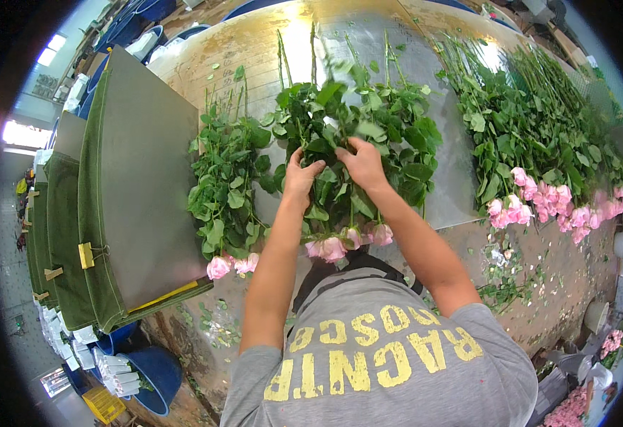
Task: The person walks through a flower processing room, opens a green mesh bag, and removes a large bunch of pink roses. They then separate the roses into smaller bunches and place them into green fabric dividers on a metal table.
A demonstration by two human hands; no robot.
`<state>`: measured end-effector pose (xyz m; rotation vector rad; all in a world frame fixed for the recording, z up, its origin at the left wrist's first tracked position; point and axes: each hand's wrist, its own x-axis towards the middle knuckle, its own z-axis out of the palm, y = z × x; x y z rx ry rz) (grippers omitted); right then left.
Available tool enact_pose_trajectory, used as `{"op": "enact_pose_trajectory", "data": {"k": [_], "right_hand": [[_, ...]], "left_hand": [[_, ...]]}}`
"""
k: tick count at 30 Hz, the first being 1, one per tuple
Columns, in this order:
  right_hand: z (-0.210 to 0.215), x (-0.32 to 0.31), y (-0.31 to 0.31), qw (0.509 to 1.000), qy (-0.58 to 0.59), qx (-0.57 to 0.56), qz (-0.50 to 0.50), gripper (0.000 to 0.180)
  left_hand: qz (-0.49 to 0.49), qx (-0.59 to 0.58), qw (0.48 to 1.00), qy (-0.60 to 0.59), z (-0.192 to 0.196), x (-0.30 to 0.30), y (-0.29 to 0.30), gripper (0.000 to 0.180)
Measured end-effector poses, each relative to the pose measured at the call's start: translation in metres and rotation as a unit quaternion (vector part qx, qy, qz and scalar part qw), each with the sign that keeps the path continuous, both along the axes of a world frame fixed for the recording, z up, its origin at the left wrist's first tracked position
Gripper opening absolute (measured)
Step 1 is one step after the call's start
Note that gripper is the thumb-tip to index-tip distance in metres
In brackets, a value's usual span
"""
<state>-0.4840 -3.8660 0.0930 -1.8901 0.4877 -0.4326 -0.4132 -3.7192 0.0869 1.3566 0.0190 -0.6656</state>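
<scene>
Working a bunch of pink roses (340,142) lying on the metal table (446,192), blooms toward the near edge, stems pointing away. Left hand (301,174) curling its fingers into the leafy stems at mid-length, gripping foliage there. Right hand (363,162) pressing in just beside it, fingers buried among leaves and closed on stems — exactly how many, impossible to tell under the greenery.

Lying to the left, a smaller bunch (226,192), its heads hanging over the table edge. Lying to the right, a long row of roses (539,142) with pink heads lined up along the edge. Leaning at far left, stacked grey-green boards (134,178); below them a blue bucket (158,373).

Risks, judging from here: pulling at tangled leaves probably snapping a stem or tearing foliage; thorns likely pricking bare fingers squeezing this hard; blooms (340,242) overhanging the edge possibly bruising against the body or slipping off if the bunch gets dragged nearer. Also worth watching — leaf scraps (500,267) littering the near edge, likely catching in the bunch when slid.
</scene>
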Motion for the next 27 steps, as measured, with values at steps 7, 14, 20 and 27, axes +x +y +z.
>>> {"op": "enact_pose_trajectory", "data": {"k": [7,14,20,27], "right_hand": [[-0.044,0.012,0.007,0.984,0.135,-0.118,0.007,0.025],[-0.022,0.024,-0.006,0.975,0.185,0.006,0.126,0.023],[0.005,0.025,-0.007,0.970,0.171,-0.105,0.138,0.028],[-0.037,0.022,-0.004,0.984,-0.113,0.138,-0.010,0.040]], "left_hand": [[-0.051,0.087,0.993,-0.068,-0.015,-0.008,-0.014,0.062],[-0.111,0.059,0.991,-0.038,-0.012,-0.004,-0.017,0.060],[-0.105,0.085,0.991,-0.021,0.022,-0.006,-0.019,0.061],[-0.054,-0.090,0.987,0.124,0.067,0.022,-0.007,0.067]]}}
